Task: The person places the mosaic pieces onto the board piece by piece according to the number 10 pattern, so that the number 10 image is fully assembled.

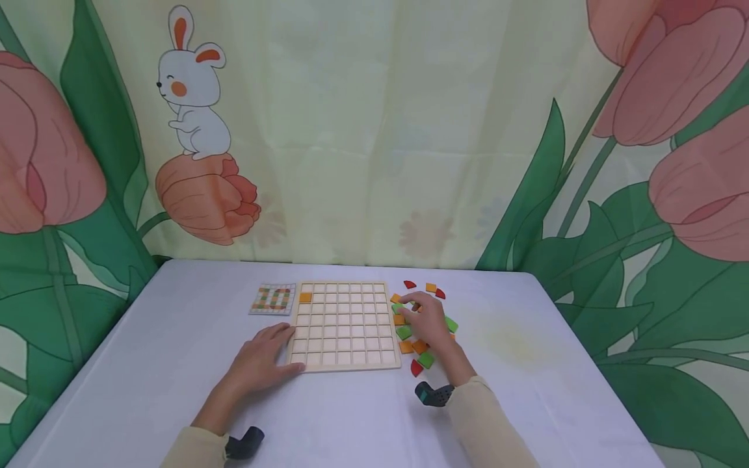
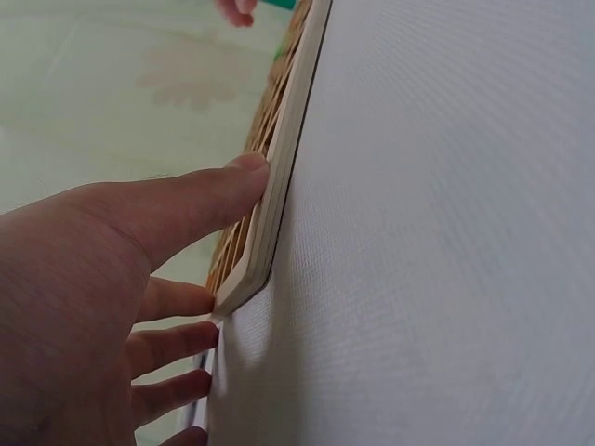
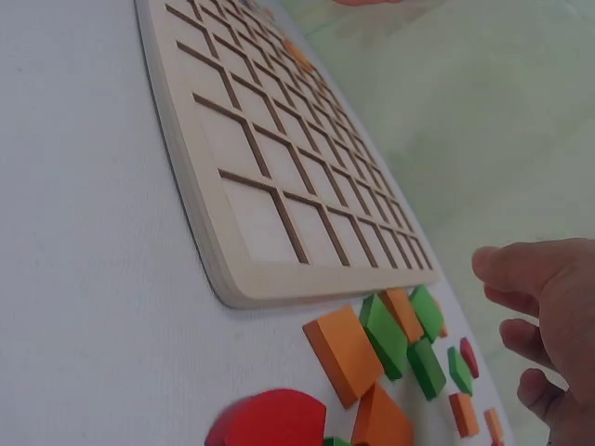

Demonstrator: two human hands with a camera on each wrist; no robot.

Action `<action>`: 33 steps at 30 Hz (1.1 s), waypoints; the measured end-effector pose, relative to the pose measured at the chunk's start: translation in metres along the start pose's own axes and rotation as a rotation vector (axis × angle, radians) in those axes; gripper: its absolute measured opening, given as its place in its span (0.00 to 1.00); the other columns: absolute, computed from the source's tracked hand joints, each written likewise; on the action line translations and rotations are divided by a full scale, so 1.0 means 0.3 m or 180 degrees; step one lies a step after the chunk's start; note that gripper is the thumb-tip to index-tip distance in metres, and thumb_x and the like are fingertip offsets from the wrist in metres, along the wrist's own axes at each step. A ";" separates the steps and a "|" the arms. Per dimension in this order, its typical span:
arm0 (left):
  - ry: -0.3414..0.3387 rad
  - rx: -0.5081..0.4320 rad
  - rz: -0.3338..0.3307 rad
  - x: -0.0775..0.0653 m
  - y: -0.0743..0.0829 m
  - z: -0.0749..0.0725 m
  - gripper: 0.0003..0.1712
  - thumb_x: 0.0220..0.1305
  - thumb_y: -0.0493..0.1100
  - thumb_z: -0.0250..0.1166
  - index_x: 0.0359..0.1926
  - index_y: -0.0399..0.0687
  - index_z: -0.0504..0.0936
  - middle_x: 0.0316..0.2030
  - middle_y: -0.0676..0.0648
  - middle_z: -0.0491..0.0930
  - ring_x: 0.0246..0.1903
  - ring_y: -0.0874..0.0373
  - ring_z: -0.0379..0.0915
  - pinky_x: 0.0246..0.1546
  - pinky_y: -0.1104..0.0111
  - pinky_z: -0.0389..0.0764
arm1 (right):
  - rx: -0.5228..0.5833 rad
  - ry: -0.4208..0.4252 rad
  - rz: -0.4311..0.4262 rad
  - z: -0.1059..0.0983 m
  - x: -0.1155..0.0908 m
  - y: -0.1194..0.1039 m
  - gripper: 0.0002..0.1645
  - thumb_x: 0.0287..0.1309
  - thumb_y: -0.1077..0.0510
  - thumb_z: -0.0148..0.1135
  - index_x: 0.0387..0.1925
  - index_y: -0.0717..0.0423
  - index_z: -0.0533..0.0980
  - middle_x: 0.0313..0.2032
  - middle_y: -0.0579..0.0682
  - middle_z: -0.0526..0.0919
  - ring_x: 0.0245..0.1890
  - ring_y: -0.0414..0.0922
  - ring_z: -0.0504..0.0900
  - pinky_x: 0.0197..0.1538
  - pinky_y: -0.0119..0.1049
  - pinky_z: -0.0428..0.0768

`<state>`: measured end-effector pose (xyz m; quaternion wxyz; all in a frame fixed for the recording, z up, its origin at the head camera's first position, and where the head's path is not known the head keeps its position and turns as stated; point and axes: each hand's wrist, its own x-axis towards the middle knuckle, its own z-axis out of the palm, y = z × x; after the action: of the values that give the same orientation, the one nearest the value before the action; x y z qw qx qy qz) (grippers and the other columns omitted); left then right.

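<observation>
Firstly, nearest to the person, the left hand (image 1: 263, 357) lies with rather straight fingers and its thumb apart, at the near left corner of the wooden board (image 1: 344, 331). It does not grip; the thumb only touches the near edge, which seems a good way to brace the board, so light pressure is enough. The board lies flat on the white cloth (image 1: 333, 422). Just beside its right edge, loose pieces are scattered: a red piece (image 1: 416, 368) nearest, then orange squares (image 1: 406, 347) and green pieces (image 1: 404, 332), some touching each other. Over them hangs the right hand (image 1: 427, 318), half open, thumb and forefinger bent toward each other with a gap; I see no piece between them. For a clean pick, I think it is better to pinch one piece by two opposite sides, free it from its neighbours, then lower it level inside the cell walls. Further away, one orange tile (image 1: 305, 298) sits in the leftmost column, second row from the far side. Left of the board lies the printed card (image 1: 272, 299); checking its coloured grid before each placing would probably help.
</observation>
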<state>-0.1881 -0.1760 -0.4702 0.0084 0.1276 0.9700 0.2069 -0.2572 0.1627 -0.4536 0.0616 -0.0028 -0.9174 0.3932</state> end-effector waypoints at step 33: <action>-0.0007 -0.0016 -0.0031 -0.006 0.007 -0.007 0.47 0.53 0.65 0.68 0.67 0.43 0.68 0.67 0.38 0.66 0.67 0.38 0.60 0.58 0.37 0.66 | -0.0530 -0.0248 0.0222 -0.038 -0.023 0.102 0.10 0.56 0.55 0.69 0.41 0.45 0.84 0.47 0.48 0.81 0.46 0.46 0.73 0.51 0.42 0.80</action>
<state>-0.1860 -0.1755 -0.4675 0.0107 0.1231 0.9700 0.2091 -0.2505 0.1916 -0.4686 0.0118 -0.0245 -0.9479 0.3173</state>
